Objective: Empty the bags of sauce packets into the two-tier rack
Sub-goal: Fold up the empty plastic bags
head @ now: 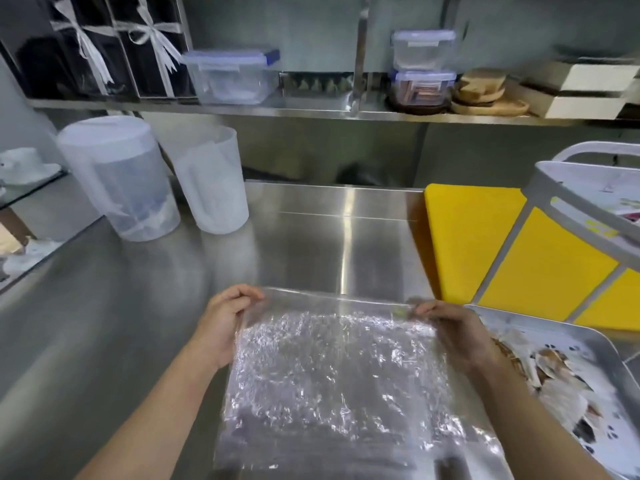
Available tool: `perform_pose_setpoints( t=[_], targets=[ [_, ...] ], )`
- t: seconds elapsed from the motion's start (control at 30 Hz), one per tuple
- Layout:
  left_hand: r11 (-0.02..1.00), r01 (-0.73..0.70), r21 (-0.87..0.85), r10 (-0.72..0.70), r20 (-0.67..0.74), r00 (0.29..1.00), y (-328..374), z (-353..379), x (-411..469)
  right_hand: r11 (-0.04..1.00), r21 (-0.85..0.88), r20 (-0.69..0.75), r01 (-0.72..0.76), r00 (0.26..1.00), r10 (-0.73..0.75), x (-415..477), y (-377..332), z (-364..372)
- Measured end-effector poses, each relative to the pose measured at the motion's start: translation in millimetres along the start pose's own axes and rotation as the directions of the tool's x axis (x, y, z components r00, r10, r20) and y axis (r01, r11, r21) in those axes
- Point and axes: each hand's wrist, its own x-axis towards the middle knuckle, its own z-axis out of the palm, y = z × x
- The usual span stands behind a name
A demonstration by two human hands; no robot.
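Observation:
A crinkled clear plastic bag (332, 382) is stretched flat over the steel counter in front of me; it looks empty of packets. My left hand (225, 320) pinches its upper left corner. My right hand (453, 330) pinches the upper right corner. The two-tier rack (568, 202), white with grey frame, stands at the right edge on a yellow board. Its upper tier holds several packets. Its lower tray (595, 344) at the bottom right holds several pale and brown sauce packets.
Two translucent plastic jugs (121, 174) (211, 181) stand at the back left of the steel counter (311, 237). The yellow cutting board (478, 244) lies under the rack. A steel shelf (242, 110) above carries clip-lid containers, wooden plates and boxes.

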Motion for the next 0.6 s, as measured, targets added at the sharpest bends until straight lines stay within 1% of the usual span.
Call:
perform_pose_setpoints(
  t=[0.07, 0.1, 0.17, 0.2, 0.23, 0.3, 0.33, 0.37, 0.4, 0.43, 0.47, 0.5, 0.53, 0.57, 0.6],
  targets=[
    [0.999, 0.022, -0.028, -0.021, 0.053, 0.998, 0.4, -0.4, 0.6, 0.999, 0.022, 0.029, 0.03, 0.999, -0.031, 0.0, -3.8, -0.4],
    [0.998, 0.047, -0.032, -0.044, 0.1, 0.994, 0.9, -1.6, 1.2, 1.0, 0.007, 0.057, 0.008, 0.998, -0.009, 0.5, -4.7, -0.9],
    [0.987, 0.145, -0.074, -0.127, 0.209, 0.97, 1.4, -5.5, 3.0, 0.998, -0.051, 0.101, -0.028, 0.994, 0.033, 1.2, -6.2, 0.9],
    [0.978, 0.193, -0.079, -0.167, 0.257, 0.952, -0.4, -8.1, 4.0, 0.996, -0.075, 0.097, -0.037, 0.994, 0.044, 1.5, -5.4, 2.2],
    [0.973, 0.225, -0.045, -0.202, 0.295, 0.934, -1.2, -8.8, 3.4, 0.994, -0.103, 0.072, -0.038, 0.996, 0.046, 1.0, -5.5, 5.6],
    [0.972, 0.219, 0.083, -0.234, 0.323, 0.917, -6.5, -8.7, 3.7, 0.992, -0.119, -0.013, -0.031, 0.999, 0.03, 1.3, -5.4, 12.1],
    [0.973, 0.191, 0.131, -0.223, 0.309, 0.925, -8.7, -7.2, 3.9, 0.994, -0.106, -0.042, -0.017, 0.999, 0.013, 3.4, -4.0, 12.2],
    [0.977, 0.158, 0.143, -0.194, 0.287, 0.938, -8.7, -4.8, 3.2, 0.995, -0.101, -0.054, -0.001, 0.999, -0.005, 4.8, -3.3, 12.1],
    [0.984, 0.121, 0.132, -0.153, 0.26, 0.953, -7.7, -3.6, 3.8, 0.99, -0.137, -0.058, 0.019, 0.998, -0.027, 5.7, -2.7, 11.5],
    [0.99, 0.079, 0.118, -0.105, 0.236, 0.966, -4.3, -2.1, 4.3, 0.969, -0.244, -0.061, 0.041, 0.997, -0.057, 6.6, -2.7, 10.4],
    [0.993, 0.028, 0.116, -0.054, 0.225, 0.973, -0.3, -1.4, 4.8, 0.916, -0.397, -0.053, 0.067, 0.994, -0.096, 7.5, -3.2, 9.0],
    [0.987, -0.036, 0.156, 0.0, 0.227, 0.974, 5.4, -0.7, 5.0, 0.829, -0.551, -0.03, 0.098, 0.99, -0.136, 8.7, -4.1, 7.9],
    [0.967, -0.113, 0.23, 0.054, 0.248, 0.967, 12.6, 0.9, 3.6, 0.736, -0.664, 0.003, 0.131, 0.985, -0.173, 9.5, -7.0, 9.0],
    [0.929, -0.189, 0.317, 0.098, 0.281, 0.955, 19.8, 2.4, 1.8, 0.67, -0.726, 0.03, 0.155, 0.98, -0.195, 10.8, -11.7, 11.7],
    [0.89, -0.255, 0.377, 0.131, 0.324, 0.937, 25.4, 4.0, 0.8, 0.644, -0.746, 0.051, 0.166, 0.98, -0.194, 11.7, -18.0, 16.5]
  ],
)
